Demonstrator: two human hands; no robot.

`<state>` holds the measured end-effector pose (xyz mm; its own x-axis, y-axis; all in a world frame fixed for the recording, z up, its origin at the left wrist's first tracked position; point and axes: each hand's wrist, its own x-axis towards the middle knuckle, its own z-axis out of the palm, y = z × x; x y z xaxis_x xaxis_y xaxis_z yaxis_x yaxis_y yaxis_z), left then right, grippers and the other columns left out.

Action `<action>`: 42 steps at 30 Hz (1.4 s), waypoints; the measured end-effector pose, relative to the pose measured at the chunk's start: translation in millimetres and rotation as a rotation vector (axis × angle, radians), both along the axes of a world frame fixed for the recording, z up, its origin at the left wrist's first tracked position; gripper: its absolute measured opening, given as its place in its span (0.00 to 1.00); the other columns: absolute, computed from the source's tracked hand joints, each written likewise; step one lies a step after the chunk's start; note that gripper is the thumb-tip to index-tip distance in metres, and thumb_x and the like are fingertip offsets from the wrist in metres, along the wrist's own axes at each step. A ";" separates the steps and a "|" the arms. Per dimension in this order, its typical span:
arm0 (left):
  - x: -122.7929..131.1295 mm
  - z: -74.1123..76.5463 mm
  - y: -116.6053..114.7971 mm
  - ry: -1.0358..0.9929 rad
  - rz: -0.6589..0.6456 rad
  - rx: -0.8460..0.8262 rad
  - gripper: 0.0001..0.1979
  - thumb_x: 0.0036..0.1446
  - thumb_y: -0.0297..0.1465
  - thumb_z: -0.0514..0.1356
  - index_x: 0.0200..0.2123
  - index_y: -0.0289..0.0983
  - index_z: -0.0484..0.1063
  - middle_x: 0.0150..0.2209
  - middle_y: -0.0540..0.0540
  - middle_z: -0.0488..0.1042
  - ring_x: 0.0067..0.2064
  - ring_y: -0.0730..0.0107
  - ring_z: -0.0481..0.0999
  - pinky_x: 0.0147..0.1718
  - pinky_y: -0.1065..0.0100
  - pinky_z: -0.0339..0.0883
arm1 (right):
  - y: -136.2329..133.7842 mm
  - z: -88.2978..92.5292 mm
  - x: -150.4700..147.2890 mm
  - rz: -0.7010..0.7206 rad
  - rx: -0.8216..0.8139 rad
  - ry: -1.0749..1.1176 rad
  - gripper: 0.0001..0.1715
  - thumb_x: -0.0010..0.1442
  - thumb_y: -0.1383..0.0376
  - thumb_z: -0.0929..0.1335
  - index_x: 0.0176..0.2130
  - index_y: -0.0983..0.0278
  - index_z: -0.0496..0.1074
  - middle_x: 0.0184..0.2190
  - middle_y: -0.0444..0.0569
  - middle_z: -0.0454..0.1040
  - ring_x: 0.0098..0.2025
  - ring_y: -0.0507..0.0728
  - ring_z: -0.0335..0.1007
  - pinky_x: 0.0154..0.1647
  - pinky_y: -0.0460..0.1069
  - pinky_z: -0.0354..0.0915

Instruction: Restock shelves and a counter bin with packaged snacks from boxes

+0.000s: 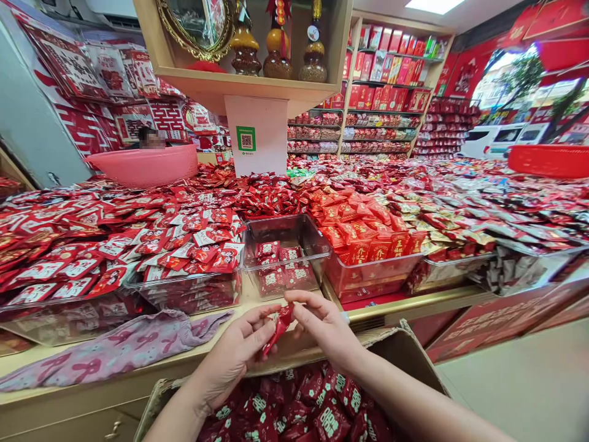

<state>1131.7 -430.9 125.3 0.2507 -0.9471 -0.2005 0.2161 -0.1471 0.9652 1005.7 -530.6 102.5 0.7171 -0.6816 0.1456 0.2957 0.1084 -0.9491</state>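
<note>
While fingers are covering both ends of a small red packet (281, 325) in the head view, its print is proving hard to read. The bottom edge is cutting off both forearms and the near side of a cardboard box (405, 353), and the arms are hiding some of the dark red packets (331, 420) lying inside. Behind a pink basket (147, 167), a person is sitting or standing, mostly hidden; I cannot tell which.

The left hand (242, 337) is reaching in from the lower left, its thumb and fingers pinching the packet's lower part. The right hand (322, 322) is angling in from the lower right, wrist bent, its thumb and forefinger pinching the upper end. The held packet is tilting between the two hands, above the box's far edge and just in front of a clear bin (271, 233) that is holding a few packets.
</note>
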 end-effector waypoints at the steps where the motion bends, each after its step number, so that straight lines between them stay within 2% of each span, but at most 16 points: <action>1: -0.5 -1.7 -2.0 -0.007 0.042 -0.030 0.22 0.45 0.37 0.63 0.45 0.38 0.68 0.38 0.46 0.75 0.33 0.73 0.72 0.30 0.73 0.63 | 1.7 0.4 1.3 0.022 0.076 -0.005 0.21 0.50 0.55 0.67 0.42 0.62 0.67 0.34 0.48 0.68 0.32 0.50 0.64 0.27 0.45 0.64; 3: -1.0 -5.6 -5.3 -0.024 0.100 -0.083 0.23 0.44 0.34 0.64 0.45 0.36 0.68 0.41 0.44 0.74 0.41 0.68 0.72 0.39 0.69 0.64 | 4.1 1.0 3.9 0.049 0.160 0.004 0.26 0.49 0.54 0.67 0.46 0.63 0.65 0.34 0.48 0.69 0.33 0.50 0.65 0.28 0.46 0.65; 5: -0.7 -8.6 -6.8 -0.060 0.124 -0.102 0.23 0.44 0.32 0.64 0.46 0.36 0.67 0.44 0.44 0.73 0.46 0.65 0.70 0.45 0.65 0.63 | 4.6 0.9 6.1 0.049 0.146 0.037 0.24 0.47 0.55 0.69 0.42 0.66 0.67 0.32 0.48 0.71 0.30 0.49 0.65 0.28 0.44 0.64; 8: 0.9 -10.0 -6.0 -0.124 0.111 -0.106 0.23 0.44 0.31 0.64 0.46 0.36 0.67 0.46 0.45 0.72 0.48 0.64 0.69 0.49 0.63 0.61 | 2.1 -0.8 8.2 0.039 0.113 0.052 0.20 0.45 0.57 0.70 0.34 0.69 0.70 0.27 0.46 0.72 0.26 0.47 0.64 0.28 0.43 0.62; 13: 1.6 -6.7 -4.2 -0.178 0.045 -0.094 0.20 0.46 0.32 0.63 0.44 0.35 0.69 0.46 0.44 0.73 0.48 0.62 0.69 0.49 0.62 0.61 | -1.7 -2.6 7.9 0.008 0.130 0.053 0.19 0.44 0.58 0.71 0.33 0.69 0.70 0.24 0.45 0.71 0.23 0.46 0.63 0.26 0.43 0.62; 17: 0.8 -6.7 -4.8 -0.139 0.065 -0.103 0.19 0.48 0.34 0.61 0.46 0.37 0.68 0.47 0.45 0.72 0.48 0.61 0.69 0.46 0.63 0.63 | 3.1 -0.9 5.5 0.059 0.138 0.032 0.22 0.41 0.61 0.73 0.36 0.67 0.67 0.29 0.45 0.72 0.28 0.48 0.65 0.29 0.44 0.63; 22: 2.1 -11.4 -5.0 -0.090 0.085 -0.141 0.19 0.48 0.30 0.62 0.45 0.37 0.66 0.45 0.47 0.73 0.47 0.68 0.69 0.45 0.70 0.63 | 5.6 3.2 7.4 0.030 0.034 0.092 0.16 0.45 0.59 0.70 0.32 0.67 0.67 0.28 0.44 0.70 0.28 0.47 0.63 0.30 0.44 0.61; 25: 3.7 -14.2 -5.5 -0.073 0.093 -0.149 0.22 0.46 0.28 0.62 0.46 0.39 0.64 0.41 0.49 0.74 0.46 0.70 0.70 0.43 0.72 0.64 | -2.4 10.0 9.4 0.036 -0.024 0.098 0.21 0.45 0.60 0.70 0.39 0.65 0.66 0.32 0.44 0.70 0.31 0.48 0.64 0.33 0.45 0.60; 27: 3.8 -15.5 -5.9 -0.070 0.083 -0.147 0.24 0.45 0.27 0.63 0.47 0.39 0.62 0.38 0.50 0.74 0.44 0.70 0.71 0.42 0.71 0.64 | -9.4 16.0 8.9 0.076 -0.116 0.129 0.23 0.46 0.61 0.70 0.43 0.65 0.65 0.32 0.45 0.70 0.31 0.48 0.63 0.33 0.45 0.60; 29: 2.4 -16.4 -6.0 -0.071 0.084 -0.144 0.25 0.43 0.27 0.64 0.46 0.39 0.63 0.35 0.50 0.74 0.42 0.69 0.72 0.41 0.70 0.65 | -15.0 22.4 6.1 0.110 -0.289 0.227 0.21 0.47 0.61 0.69 0.42 0.65 0.66 0.29 0.44 0.69 0.29 0.47 0.62 0.30 0.44 0.59; 32: -0.9 -17.5 -6.6 -0.050 0.142 -0.151 0.25 0.40 0.28 0.65 0.45 0.38 0.64 0.33 0.49 0.74 0.38 0.68 0.73 0.37 0.70 0.65 | -21.5 34.9 -1.5 0.144 -0.538 0.443 0.14 0.47 0.61 0.69 0.33 0.67 0.69 0.23 0.42 0.67 0.24 0.46 0.59 0.24 0.43 0.57; 35: -1.8 -18.4 -8.5 -0.015 0.265 -0.181 0.23 0.42 0.32 0.64 0.44 0.37 0.64 0.31 0.50 0.72 0.32 0.72 0.72 0.30 0.73 0.65 | -33.6 58.1 -7.2 0.183 -0.643 0.526 0.12 0.46 0.60 0.69 0.27 0.68 0.68 0.21 0.43 0.68 0.22 0.47 0.60 0.22 0.43 0.57; 37: -0.7 -18.8 -9.8 -0.009 0.331 -0.170 0.20 0.46 0.35 0.61 0.43 0.37 0.64 0.29 0.51 0.70 0.29 0.75 0.70 0.25 0.74 0.63 | -48.5 81.2 -4.4 0.100 -0.744 0.523 0.12 0.47 0.59 0.68 0.25 0.68 0.68 0.23 0.46 0.70 0.23 0.48 0.63 0.23 0.43 0.59; 39: 0.6 -18.8 -10.1 -0.027 0.332 -0.133 0.17 0.48 0.36 0.60 0.41 0.36 0.65 0.28 0.51 0.70 0.27 0.76 0.69 0.24 0.75 0.62 | -67.6 105.4 7.3 -0.071 -0.911 0.592 0.13 0.48 0.58 0.67 0.25 0.67 0.68 0.23 0.48 0.71 0.24 0.50 0.65 0.24 0.44 0.60; 42: 0.8 -18.4 -8.3 -0.113 0.241 -0.095 0.13 0.49 0.35 0.59 0.39 0.36 0.67 0.27 0.51 0.70 0.28 0.75 0.70 0.27 0.73 0.63 | -97.0 126.6 41.1 -0.279 -1.249 0.910 0.12 0.51 0.61 0.66 0.26 0.68 0.71 0.25 0.52 0.73 0.29 0.55 0.69 0.30 0.47 0.62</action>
<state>1132.5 -439.2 106.9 0.4868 -0.8706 -0.0715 0.1240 -0.0122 0.9922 1046.8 -627.6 229.0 0.7518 -0.5857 0.3028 -0.5272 -0.8098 -0.2573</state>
